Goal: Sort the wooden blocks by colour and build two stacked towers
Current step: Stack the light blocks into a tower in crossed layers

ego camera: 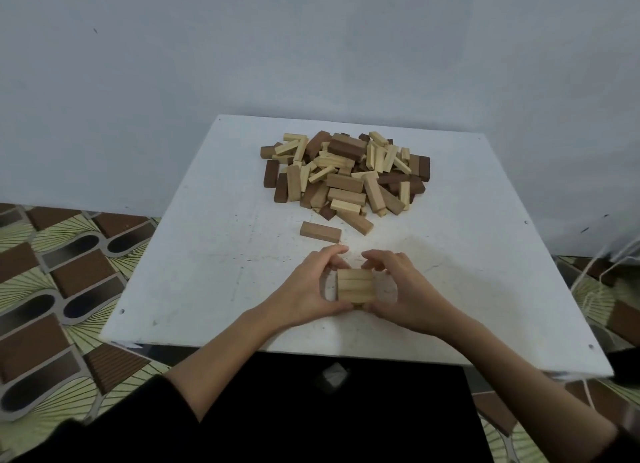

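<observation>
A short stack of light wooden blocks [355, 285] stands near the front middle of the white table [214, 254]; its top layer shows three blocks side by side. My left hand [310, 289] grips its left side and my right hand [401, 289] grips its right side, fingers curled over the far edge. Behind the stack a single mid-brown block [320, 232] lies flat. Farther back sits a mixed pile of light, mid-brown and dark blocks [346, 175]. The stack's lower layers are hidden by my hands.
The table stands against a pale wall, its front edge just under my forearms. A patterned floor mat [62, 289] lies to the left and right. White cords [595, 282] hang off the table's right side.
</observation>
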`<state>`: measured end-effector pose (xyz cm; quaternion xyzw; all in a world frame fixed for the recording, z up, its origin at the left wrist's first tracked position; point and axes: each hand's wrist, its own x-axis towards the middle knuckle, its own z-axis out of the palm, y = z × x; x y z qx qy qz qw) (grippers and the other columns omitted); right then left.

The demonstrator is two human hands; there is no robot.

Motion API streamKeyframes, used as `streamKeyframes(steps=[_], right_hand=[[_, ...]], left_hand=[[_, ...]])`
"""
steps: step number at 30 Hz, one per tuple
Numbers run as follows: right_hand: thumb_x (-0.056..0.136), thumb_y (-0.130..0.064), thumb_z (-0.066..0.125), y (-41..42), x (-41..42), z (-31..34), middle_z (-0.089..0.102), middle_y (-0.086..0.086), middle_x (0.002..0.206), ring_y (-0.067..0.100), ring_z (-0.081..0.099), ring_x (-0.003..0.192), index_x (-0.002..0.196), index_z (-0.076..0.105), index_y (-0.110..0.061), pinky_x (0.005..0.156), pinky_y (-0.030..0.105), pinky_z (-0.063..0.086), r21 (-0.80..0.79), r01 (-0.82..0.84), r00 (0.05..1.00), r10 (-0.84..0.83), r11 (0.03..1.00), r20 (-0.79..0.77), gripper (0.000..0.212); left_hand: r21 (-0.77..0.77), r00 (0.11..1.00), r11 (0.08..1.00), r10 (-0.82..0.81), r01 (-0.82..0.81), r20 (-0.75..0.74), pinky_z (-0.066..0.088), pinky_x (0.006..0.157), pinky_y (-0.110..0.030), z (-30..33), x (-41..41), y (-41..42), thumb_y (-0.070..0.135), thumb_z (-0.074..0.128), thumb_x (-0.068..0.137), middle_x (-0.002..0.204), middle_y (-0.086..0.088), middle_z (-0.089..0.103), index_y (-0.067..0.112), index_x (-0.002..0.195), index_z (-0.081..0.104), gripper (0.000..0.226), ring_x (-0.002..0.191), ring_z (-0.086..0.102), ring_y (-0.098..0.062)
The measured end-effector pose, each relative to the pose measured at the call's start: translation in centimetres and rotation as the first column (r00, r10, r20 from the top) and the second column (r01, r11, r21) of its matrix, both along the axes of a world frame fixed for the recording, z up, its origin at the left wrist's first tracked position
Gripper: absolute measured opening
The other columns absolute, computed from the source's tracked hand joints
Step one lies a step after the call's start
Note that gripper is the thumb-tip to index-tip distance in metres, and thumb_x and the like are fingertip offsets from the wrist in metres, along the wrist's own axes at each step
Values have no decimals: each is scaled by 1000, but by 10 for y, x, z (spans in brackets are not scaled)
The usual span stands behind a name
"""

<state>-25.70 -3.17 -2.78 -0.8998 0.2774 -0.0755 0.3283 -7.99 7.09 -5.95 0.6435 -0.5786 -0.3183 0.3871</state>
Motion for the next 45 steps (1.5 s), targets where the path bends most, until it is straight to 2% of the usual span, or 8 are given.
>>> streamKeyframes(steps=[6,12,20,26,31,34,40,45], right_hand=[[70,-34,80,2,2,-5,40,-14,121,5,31,113,141,30,-20,90,17,28,-42,-43,999,42,998,-23,87],[73,-26,78,3,7,-6,49,-3,124,12,35,113,140,33,-17,94,27,36,-38,-54,998,55,998,5,81],[73,-22,77,-5,20,-6,49,0,122,9,35,110,139,34,-16,87,17,29,-8,-18,999,18,1000,27,79],[73,-23,78,-6,20,-11,49,-2,123,4,32,106,140,32,-18,80,5,26,-11,-2,1000,3,1000,25,81],[68,-30,82,-2,19,-12,41,-7,126,6,31,113,143,25,-19,97,20,32,52,50,998,-52,997,38,94],[69,-39,80,5,14,-13,28,-12,133,6,23,125,146,18,-18,107,23,25,42,114,993,-115,993,13,101],[83,-70,27,25,3,-24,-7,2,158,15,-9,144,150,-1,-9,114,26,-5,-292,82,968,-146,953,-206,95],[68,-80,-16,26,4,-32,-22,8,155,19,-22,143,148,-13,-7,113,33,-16,-359,23,936,-146,933,-320,108]], left_hand=[[11,998,999,-45,45,54,33,98,-8,2,-2,-1,29,85,67,121,13,45,29,140,29,91,118,36,2],[12,997,999,-41,40,63,38,95,-18,2,-7,-5,22,83,69,110,17,49,22,141,34,87,112,43,-9],[-3,999,1000,-8,9,52,34,89,-7,0,1,-17,15,83,68,108,15,52,20,139,36,86,108,48,-5],[-5,1000,1000,-1,1,29,42,93,-23,-7,4,-19,18,84,65,110,11,54,26,138,35,88,109,50,-10],[-17,999,1000,11,-11,37,37,102,-22,-5,1,-12,26,86,66,124,5,49,25,143,29,96,120,42,-10],[-56,977,998,46,-35,208,25,106,-21,-4,-3,0,43,76,73,143,3,33,17,146,24,94,130,23,-6],[25,823,996,55,-84,565,-6,116,-23,-10,-14,10,61,35,82,160,-4,-4,8,151,-1,95,146,-8,-15],[162,681,976,-19,-147,732,-6,120,-38,-12,-20,8,66,3,79,158,-10,-20,5,149,-15,95,144,-20,-21]])
